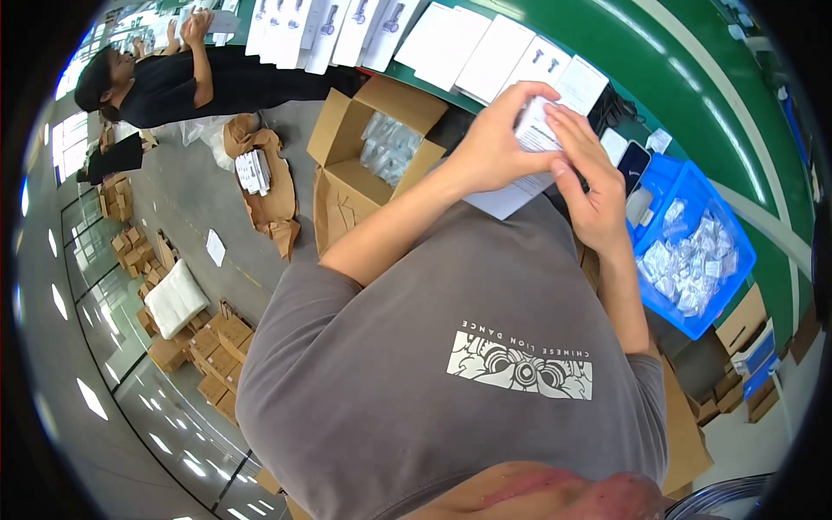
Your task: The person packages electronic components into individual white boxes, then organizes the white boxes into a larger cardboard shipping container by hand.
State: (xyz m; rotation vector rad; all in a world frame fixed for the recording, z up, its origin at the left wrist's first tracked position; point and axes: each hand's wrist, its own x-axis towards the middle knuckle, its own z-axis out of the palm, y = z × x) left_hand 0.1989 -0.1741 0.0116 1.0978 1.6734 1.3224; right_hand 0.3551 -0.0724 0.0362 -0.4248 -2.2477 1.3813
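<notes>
Close to my chest, both hands hold a white carton (pixel 511 196) with small printed text on it. My left hand (pixel 501 143) grips its left side, thumb and fingers curled around it. On the other side, my right hand (pixel 591 178) bends its fingers over the upper part of the same carton. Its lower end sticks out below my hands, and my fingers hide part of the top. Beyond my hands, several flat white boxes (pixel 494 54) lie in a row on the green table (pixel 676 95). More white boxes with product pictures (pixel 325 26) lie farther left.
At my right stands a blue bin (pixel 739 230) of small clear bags, with a dark phone (pixel 634 163) beside it. An open cardboard box (pixel 334 130) holds clear plastic packs at my left. Another person (pixel 186 82) works along the table. Stacked brown cartons (pixel 217 347) stand on the floor.
</notes>
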